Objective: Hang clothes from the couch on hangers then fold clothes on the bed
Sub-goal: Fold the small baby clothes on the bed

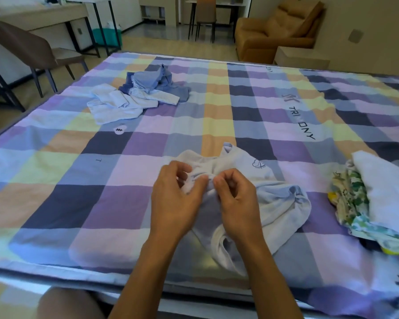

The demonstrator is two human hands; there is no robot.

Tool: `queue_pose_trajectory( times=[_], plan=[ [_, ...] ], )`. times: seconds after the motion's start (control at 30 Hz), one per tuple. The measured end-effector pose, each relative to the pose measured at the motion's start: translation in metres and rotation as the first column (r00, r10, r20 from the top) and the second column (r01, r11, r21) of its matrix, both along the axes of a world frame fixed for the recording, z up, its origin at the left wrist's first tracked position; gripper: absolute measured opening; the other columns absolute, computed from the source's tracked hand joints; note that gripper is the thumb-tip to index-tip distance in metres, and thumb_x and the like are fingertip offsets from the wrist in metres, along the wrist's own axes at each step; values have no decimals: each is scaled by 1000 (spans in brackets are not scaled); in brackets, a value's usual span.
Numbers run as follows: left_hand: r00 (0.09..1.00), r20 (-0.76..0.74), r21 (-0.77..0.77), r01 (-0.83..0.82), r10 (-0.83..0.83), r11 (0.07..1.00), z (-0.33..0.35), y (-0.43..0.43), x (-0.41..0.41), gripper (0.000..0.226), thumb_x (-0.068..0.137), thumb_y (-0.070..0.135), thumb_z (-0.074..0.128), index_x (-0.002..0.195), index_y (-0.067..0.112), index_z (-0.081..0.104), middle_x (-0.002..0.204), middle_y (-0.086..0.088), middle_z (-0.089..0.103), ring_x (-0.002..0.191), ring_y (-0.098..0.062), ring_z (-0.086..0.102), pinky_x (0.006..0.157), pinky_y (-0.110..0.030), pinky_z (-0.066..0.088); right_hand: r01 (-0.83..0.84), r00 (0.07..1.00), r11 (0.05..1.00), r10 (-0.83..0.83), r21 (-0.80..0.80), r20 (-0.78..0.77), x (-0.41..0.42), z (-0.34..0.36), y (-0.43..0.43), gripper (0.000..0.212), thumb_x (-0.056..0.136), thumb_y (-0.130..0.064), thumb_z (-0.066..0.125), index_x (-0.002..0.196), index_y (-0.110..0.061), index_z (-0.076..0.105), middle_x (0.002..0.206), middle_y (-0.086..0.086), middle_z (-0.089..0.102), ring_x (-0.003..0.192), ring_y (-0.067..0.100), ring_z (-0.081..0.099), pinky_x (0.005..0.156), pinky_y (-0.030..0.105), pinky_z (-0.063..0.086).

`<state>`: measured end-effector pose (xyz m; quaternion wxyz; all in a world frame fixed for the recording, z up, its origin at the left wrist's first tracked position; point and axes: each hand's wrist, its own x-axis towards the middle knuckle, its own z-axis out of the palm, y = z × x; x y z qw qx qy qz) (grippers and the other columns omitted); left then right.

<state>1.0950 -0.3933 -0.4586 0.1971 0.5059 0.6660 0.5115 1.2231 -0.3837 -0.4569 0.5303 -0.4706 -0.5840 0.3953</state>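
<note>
Fabric at lower centre, pale blue top (283, 203), seems light, limp; my left hand (177, 196) and right hand (236, 201) pinch it; I'd grip hems.

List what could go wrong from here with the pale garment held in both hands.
1. The pale garment is bunched where the left hand and right hand pinch it; folded unflattened, it would likely come out lopsided.
2. Its lower part lies near the front edge of the bed, so a tug might pull it off.
3. The floral pile sits close on the right; spreading could disturb it.
</note>
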Motion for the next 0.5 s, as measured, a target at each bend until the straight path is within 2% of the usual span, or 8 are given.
queue_pose_trajectory(
  times=[0.13, 0.2, 0.27, 0.3, 0.33, 0.4, 0.47, 0.5],
  plan=[
    [994, -88, -113, 62, -72, 992, -7, -6, 2, 24, 89, 46, 71, 89, 24, 61, 84, 6, 66, 76, -13, 63, 67, -26, 53, 127, 987, 991, -122, 44, -101, 0, -7, -12, 17, 101, -20, 59, 85, -13, 58, 73, -9, 60, 71, 3, 57, 67, 18, 48],
    [986, -130, -181, 76, -100, 981, -15, -10, 2, 20, 88, 39, 73, 90, 23, 62, 85, 5, 66, 76, -13, 63, 71, -32, 58, 177, 977, 983, -168, 56, -134, 1, -10, -15, 13, 99, -16, 60, 87, -15, 58, 76, -9, 64, 74, 6, 63, 69, 19, 51],
    [989, -121, -174, 63, -85, 983, -22, -14, 1, 16, 85, 29, 75, 88, 23, 60, 86, 6, 65, 77, -12, 63, 73, -38, 60, 172, 982, 979, -162, 105, -101, 3, -10, -16, 16, 100, -4, 58, 89, -15, 56, 81, -6, 65, 79, 9, 65, 72, 19, 52],
    [993, -95, -147, 52, -67, 988, -24, -15, 1, 18, 84, 26, 75, 89, 24, 59, 88, 5, 64, 78, -13, 64, 73, -38, 60, 149, 989, 974, -145, 172, -37, 5, -7, -17, 22, 98, 5, 53, 87, -14, 55, 83, -4, 62, 81, 10, 63, 73, 18, 49],
    [997, -62, -118, 47, -55, 992, -24, -16, 2, 20, 83, 23, 77, 91, 24, 58, 90, 5, 64, 79, -12, 64, 72, -35, 60, 100, 992, 963, -115, 249, 47, 8, -4, -17, 26, 93, 11, 47, 84, -13, 54, 86, -2, 59, 83, 9, 60, 75, 16, 46],
    [999, 7, -68, 52, -52, 996, -18, -17, 4, 23, 85, 25, 80, 91, 26, 58, 89, 9, 65, 79, -9, 65, 67, -18, 56, -46, 980, 940, -23, 337, 199, 10, 2, -18, 22, 89, -1, 43, 79, -13, 59, 98, -1, 54, 90, 5, 56, 79, 10, 42],
    [995, 72, -36, 69, -67, 997, -8, -17, 9, 24, 85, 28, 81, 91, 28, 57, 87, 13, 66, 78, -7, 67, 66, -9, 53, -144, 961, 953, 71, 267, 266, 12, 6, -19, 24, 93, -20, 44, 85, -13, 66, 109, -4, 53, 100, 7, 59, 84, 8, 43],
    [991, 101, -9, 85, -83, 996, -4, -17, 10, 25, 85, 26, 81, 92, 27, 57, 87, 12, 67, 80, -6, 68, 67, -9, 53, -175, 950, 959, 104, 222, 296, 12, 8, -19, 22, 94, -25, 48, 90, -14, 67, 111, -7, 54, 103, 9, 59, 86, 10, 44]
  ],
)
